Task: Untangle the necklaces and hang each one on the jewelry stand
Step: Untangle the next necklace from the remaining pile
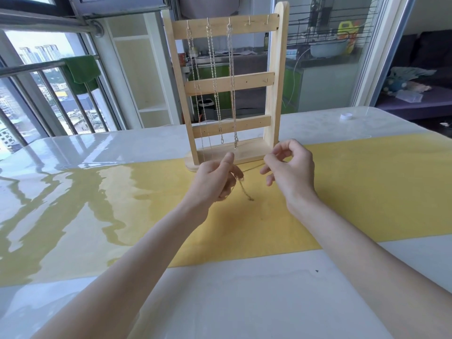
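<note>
A wooden jewelry stand (274,94) with three crossbars stands upright at the far side of the yellow mat (367,187). Three silver necklaces (214,77) hang from hooks on its top bar, at the left and middle. In front of the stand's base, my left hand (215,179) pinches a thin gold chain (245,192), whose tangled end dangles down to the mat. My right hand (291,167) pinches the same chain farther right, and the chain runs taut between both hands.
The glossy white table (97,148) runs past the mat on all sides. A small white cap (346,116) lies at the far right. Two hooks on the stand's top bar, at the right, are bare. A window railing with a green cloth is behind left.
</note>
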A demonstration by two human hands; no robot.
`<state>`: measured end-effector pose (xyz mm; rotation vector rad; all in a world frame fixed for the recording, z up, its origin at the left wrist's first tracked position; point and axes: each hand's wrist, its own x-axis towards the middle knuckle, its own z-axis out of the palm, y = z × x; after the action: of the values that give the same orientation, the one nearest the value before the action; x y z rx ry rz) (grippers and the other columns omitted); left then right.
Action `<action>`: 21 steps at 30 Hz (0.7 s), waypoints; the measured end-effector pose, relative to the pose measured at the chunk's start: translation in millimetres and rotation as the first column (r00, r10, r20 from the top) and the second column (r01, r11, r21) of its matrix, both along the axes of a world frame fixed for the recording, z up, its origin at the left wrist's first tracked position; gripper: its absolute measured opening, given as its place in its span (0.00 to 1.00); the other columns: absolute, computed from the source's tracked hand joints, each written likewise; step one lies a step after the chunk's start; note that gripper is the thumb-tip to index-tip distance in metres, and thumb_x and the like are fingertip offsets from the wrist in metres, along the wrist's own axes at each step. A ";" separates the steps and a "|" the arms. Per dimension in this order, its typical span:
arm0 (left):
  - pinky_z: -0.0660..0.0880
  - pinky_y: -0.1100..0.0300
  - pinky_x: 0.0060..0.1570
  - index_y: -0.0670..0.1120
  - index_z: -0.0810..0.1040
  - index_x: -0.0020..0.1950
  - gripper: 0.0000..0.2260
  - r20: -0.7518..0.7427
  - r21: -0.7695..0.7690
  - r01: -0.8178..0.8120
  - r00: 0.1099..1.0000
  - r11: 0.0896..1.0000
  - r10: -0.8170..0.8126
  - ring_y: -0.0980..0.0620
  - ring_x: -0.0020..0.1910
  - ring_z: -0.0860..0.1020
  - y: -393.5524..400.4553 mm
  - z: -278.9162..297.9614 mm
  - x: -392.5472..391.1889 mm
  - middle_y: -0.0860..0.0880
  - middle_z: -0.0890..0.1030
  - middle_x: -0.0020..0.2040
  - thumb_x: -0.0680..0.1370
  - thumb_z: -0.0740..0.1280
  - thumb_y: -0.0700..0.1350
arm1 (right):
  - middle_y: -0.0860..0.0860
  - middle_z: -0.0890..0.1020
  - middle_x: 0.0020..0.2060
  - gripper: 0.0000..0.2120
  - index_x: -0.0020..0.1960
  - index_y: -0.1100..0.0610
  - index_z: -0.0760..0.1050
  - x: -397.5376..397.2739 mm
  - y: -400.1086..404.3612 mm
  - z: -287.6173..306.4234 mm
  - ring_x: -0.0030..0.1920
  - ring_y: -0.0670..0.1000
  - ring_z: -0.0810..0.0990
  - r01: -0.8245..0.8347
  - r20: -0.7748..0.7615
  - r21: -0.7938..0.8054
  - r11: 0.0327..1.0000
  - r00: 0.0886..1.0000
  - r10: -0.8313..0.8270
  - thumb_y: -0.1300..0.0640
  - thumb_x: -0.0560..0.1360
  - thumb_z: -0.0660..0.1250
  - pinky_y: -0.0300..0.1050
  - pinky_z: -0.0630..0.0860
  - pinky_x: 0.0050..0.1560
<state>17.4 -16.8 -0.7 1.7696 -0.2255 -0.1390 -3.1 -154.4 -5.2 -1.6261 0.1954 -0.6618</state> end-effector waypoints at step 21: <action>0.63 0.66 0.29 0.48 0.82 0.43 0.21 -0.287 -0.069 0.103 0.951 0.992 -0.119 0.56 0.32 0.71 8.5 1.6 2.2 0.53 0.80 0.37 0.82 0.53 0.56 | 0.50 0.68 0.34 0.11 0.39 0.57 0.65 6.4 -7.7 -0.9 0.25 0.46 0.76 -0.107 -0.029 0.401 0.910 0.991 0.129 0.65 0.79 0.57 0.36 0.70 0.23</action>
<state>19.6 -8.3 0.9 1.6601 -0.1141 -0.4669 3.3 -162.1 -6.1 -1.2512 0.2527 -0.4487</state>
